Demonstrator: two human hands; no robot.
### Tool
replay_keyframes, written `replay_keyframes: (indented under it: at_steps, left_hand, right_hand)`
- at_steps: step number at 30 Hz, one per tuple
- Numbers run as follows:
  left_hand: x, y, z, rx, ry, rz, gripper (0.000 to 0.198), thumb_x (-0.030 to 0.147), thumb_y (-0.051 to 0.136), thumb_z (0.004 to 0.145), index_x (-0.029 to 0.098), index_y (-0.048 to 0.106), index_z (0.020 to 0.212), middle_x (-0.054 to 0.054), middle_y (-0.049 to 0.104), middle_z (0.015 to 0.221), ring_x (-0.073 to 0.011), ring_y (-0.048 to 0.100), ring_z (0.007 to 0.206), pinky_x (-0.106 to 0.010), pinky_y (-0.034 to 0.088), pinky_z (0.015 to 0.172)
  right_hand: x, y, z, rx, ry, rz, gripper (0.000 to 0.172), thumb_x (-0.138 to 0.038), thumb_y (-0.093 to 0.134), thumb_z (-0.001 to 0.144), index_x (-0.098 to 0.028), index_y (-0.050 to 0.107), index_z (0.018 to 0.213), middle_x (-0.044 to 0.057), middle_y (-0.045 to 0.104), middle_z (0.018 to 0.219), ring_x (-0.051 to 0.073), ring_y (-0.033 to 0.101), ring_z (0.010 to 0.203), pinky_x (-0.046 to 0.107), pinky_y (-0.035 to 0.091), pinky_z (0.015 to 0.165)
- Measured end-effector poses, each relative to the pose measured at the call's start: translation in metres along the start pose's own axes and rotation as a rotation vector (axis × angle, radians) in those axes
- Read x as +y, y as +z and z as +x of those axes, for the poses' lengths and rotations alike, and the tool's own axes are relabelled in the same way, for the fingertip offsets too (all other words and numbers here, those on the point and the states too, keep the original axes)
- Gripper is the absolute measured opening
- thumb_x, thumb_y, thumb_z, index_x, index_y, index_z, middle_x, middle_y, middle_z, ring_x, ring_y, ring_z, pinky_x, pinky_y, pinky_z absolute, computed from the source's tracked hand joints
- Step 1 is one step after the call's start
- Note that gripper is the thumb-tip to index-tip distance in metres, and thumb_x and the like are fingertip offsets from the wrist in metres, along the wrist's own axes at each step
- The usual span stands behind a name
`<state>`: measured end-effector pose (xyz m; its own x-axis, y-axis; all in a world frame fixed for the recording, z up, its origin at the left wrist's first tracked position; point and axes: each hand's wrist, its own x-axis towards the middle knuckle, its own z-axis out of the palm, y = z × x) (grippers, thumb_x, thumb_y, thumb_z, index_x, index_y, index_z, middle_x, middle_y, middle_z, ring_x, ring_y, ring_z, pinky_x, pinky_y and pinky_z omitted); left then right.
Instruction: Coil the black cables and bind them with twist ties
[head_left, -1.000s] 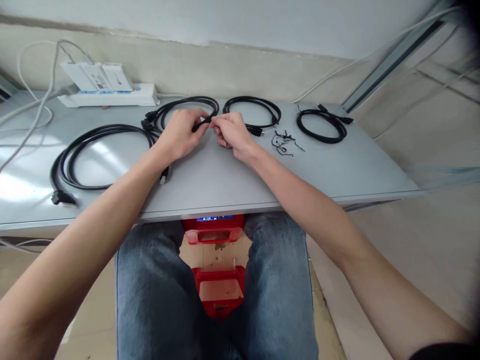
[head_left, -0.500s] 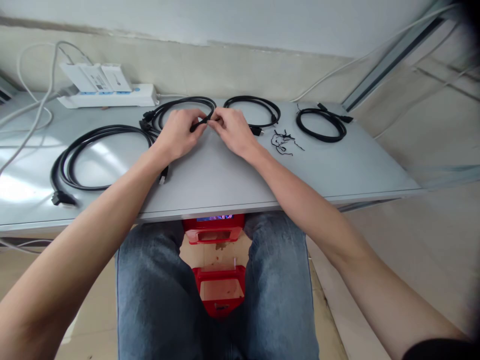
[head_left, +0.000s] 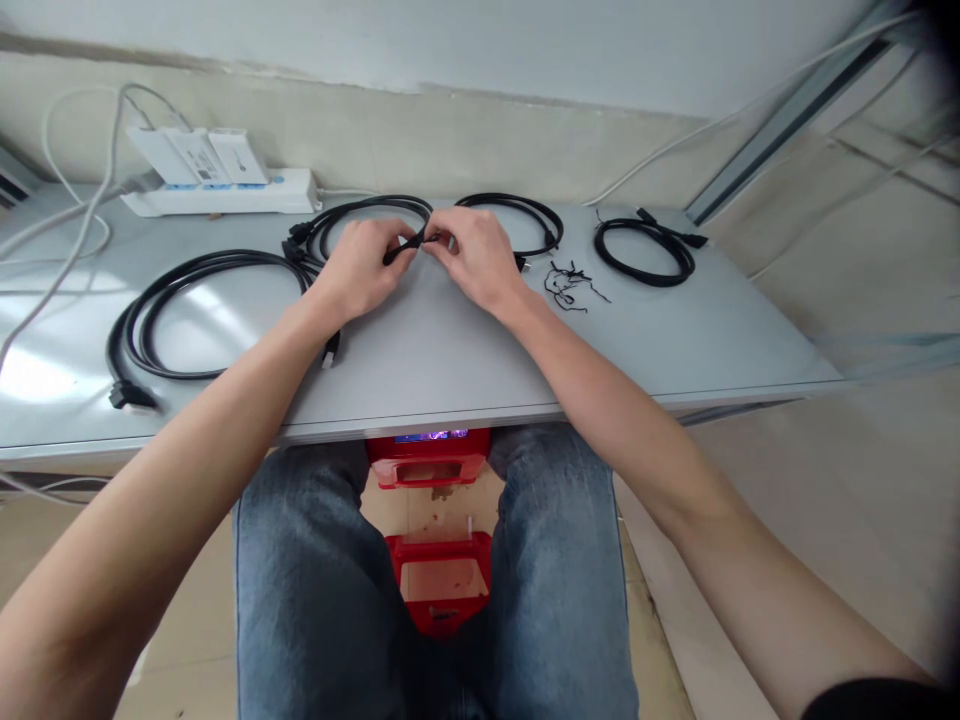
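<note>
A coiled black cable (head_left: pixel 375 203) lies at the back middle of the table, its near side running into my hands. My left hand (head_left: pixel 364 265) is closed, pinching this cable between thumb and fingers. Just to the right, my right hand (head_left: pixel 480 258) pinches a thin black twist tie (head_left: pixel 430 239) against the same cable; its fingertips partly hide the tie. Several loose black twist ties (head_left: pixel 574 288) lie in a tangle to the right of my right hand. Behind that hand rests another coiled black cable (head_left: pixel 525 205), partly covered.
A larger black cable coil (head_left: pixel 154 300) lies at the left and a smaller one (head_left: pixel 649 280) at the right of the grey table (head_left: pixel 442 370). A white power strip (head_left: pixel 225 197) with plugged-in adapters stands at the back left, against the wall. Red plastic stool (head_left: pixel 431 470) below.
My right hand has shifted slightly up and right, its fingertips drawing a little away from my left hand's. More of the pinched cable shows between them. The left hand keeps its hold.
</note>
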<state>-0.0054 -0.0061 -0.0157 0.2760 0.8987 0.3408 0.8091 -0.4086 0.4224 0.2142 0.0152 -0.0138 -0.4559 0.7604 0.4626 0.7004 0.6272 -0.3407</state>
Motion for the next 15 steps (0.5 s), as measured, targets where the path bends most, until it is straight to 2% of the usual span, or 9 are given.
replay_keyframes:
  at_steps: [4, 6, 10, 13, 15]
  left_hand:
    - [0.007, -0.003, -0.001, -0.007, 0.004, 0.036, 0.038, 0.035, 0.065, 0.112, 0.017, 0.084, 0.14, -0.007, 0.078, 0.097, -0.0255, 0.068, 0.092, -0.044, 0.051, 0.094]
    - [0.008, -0.004, -0.002, -0.014, 0.01, 0.035, 0.038, 0.036, 0.064, 0.112, 0.018, 0.084, 0.138, -0.006, 0.076, 0.095, -0.0242, 0.066, 0.09, -0.043, 0.051, 0.092]
    - [0.001, -0.001, -0.001, -0.024, 0.021, 0.005, 0.039, 0.048, 0.062, 0.111, 0.025, 0.084, 0.133, -0.007, 0.081, 0.097, -0.0285, 0.072, 0.096, -0.043, 0.053, 0.094]
    - [-0.005, 0.002, 0.001, -0.017, 0.024, -0.026, 0.036, 0.048, 0.064, 0.107, 0.027, 0.083, 0.13, -0.01, 0.084, 0.101, -0.0323, 0.077, 0.104, -0.044, 0.056, 0.098]
    - [-0.006, 0.002, 0.001, -0.018, 0.024, -0.039, 0.034, 0.045, 0.065, 0.105, 0.027, 0.083, 0.127, -0.01, 0.084, 0.101, -0.033, 0.078, 0.106, -0.044, 0.056, 0.099]
  right_hand:
    - [-0.004, -0.001, -0.001, 0.01, 0.015, -0.015, 0.003, -0.024, 0.074, 0.114, -0.023, 0.076, 0.114, 0.008, 0.083, 0.114, 0.029, 0.077, 0.103, 0.044, 0.06, 0.1]
    - [-0.002, 0.001, -0.001, 0.017, 0.017, 0.021, 0.005, -0.029, 0.073, 0.116, -0.025, 0.075, 0.117, 0.007, 0.083, 0.111, 0.029, 0.077, 0.105, 0.044, 0.061, 0.101]
    - [0.007, 0.009, 0.002, 0.023, 0.018, 0.119, 0.02, -0.047, 0.076, 0.115, -0.028, 0.073, 0.115, 0.008, 0.083, 0.11, 0.031, 0.079, 0.106, 0.046, 0.065, 0.104]
    - [0.012, 0.014, 0.003, 0.03, 0.018, 0.237, 0.021, -0.047, 0.08, 0.112, -0.028, 0.07, 0.109, 0.007, 0.082, 0.11, 0.029, 0.081, 0.103, 0.048, 0.068, 0.104]
    - [0.014, 0.018, 0.003, 0.034, 0.033, 0.352, 0.021, -0.044, 0.082, 0.111, -0.028, 0.069, 0.105, 0.005, 0.081, 0.105, 0.027, 0.081, 0.098, 0.046, 0.071, 0.098]
